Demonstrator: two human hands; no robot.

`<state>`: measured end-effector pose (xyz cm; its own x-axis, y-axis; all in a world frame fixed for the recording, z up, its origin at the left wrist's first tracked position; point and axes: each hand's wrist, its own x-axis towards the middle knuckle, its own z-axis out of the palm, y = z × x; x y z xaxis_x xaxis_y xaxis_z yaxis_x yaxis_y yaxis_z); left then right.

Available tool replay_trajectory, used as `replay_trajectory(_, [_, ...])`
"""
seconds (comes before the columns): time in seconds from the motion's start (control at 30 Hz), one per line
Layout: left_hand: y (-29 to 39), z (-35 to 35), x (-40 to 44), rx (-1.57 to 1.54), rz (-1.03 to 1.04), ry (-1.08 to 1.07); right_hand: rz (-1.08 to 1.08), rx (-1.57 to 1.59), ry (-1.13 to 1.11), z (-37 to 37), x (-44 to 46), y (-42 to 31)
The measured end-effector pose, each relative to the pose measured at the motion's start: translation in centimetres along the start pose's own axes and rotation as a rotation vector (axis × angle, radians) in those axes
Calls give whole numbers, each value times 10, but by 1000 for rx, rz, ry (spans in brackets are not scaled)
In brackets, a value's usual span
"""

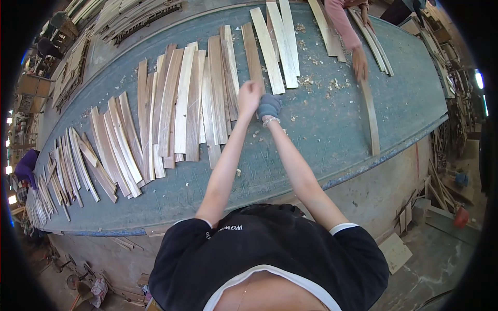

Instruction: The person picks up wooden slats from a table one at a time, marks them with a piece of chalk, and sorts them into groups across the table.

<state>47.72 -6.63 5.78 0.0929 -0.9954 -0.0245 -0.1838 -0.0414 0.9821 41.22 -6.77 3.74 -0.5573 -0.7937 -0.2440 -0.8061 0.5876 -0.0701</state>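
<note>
A dark brown wooden strip (251, 49) lies lengthwise away from me, its near end reaching my hands. My left hand (249, 97) is bare and closed over that near end, the fingers curled in. Right beside it, my right hand (270, 105) wears a grey-blue glove and is closed at the strip's right edge; its fingertips are mostly hidden. To the left, a row of light and brown wooden strips (181, 103) lies side by side, some overlapping. Several pale strips (267, 52) lie just beyond my right hand.
The green worktable (311, 135) carries scattered wood shavings (334, 87). Across it, another person's hand (359, 63), below a pink sleeve, touches a single strip (370, 119). Smaller strips (67, 171) crowd the far left. More timber is stacked behind and at the right.
</note>
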Motion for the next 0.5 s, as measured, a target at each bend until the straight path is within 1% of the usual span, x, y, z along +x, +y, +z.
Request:
replay_trajectory(0.03, [1, -14, -21, 89, -161, 63, -117, 55, 163, 2, -10, 5])
replay_trajectory(0.07, [3, -23, -37, 180, -326, 126, -116, 51, 155, 4, -11, 9])
replay_trajectory(0.1, [-12, -20, -45, 181, -336, 127, -260, 222, 42, 4, -8, 16])
replay_trajectory(0.13, [-37, -15, -52, 95, -351, 105, -406, 397, -71, 5, -7, 21])
replay_trajectory(0.17, [-50, -14, -56, 10, -360, 86, -431, 536, -44, 10, -10, 24])
replay_trajectory(0.2, [-40, -20, -60, -48, -256, -23, -441, 542, -45, 5, -15, 27])
replay_trajectory(0.27, [-21, -24, -67, -464, -521, -154, -533, 765, -101, -23, -43, 38])
replay_trajectory(0.3, [0, -32, -70, -465, -515, -153, -568, 891, -120, -43, -64, 44])
replay_trajectory(0.33, [26, -43, -74, -582, -611, -242, -600, 1015, -142, -62, -84, 50])
replay_trajectory(0.37, [38, -50, -78, -698, -710, -334, -598, 1015, -141, -75, -95, 55])
replay_trajectory(0.4, [22, -51, -74, -698, -715, -335, -529, 1274, -250, -86, -102, 65])
replay_trajectory(0.43, [-5, -49, -68, -1245, -661, -695, -446, 1529, -362, -94, -106, 74])
replay_trajectory(0.47, [-21, -47, -67, -1787, -540, -1056, -442, 1526, -365, -99, -105, 80])
replay_trajectory(0.5, [-10, -48, -74, -1874, -542, -999, -336, 1646, -454, -105, -101, 84])
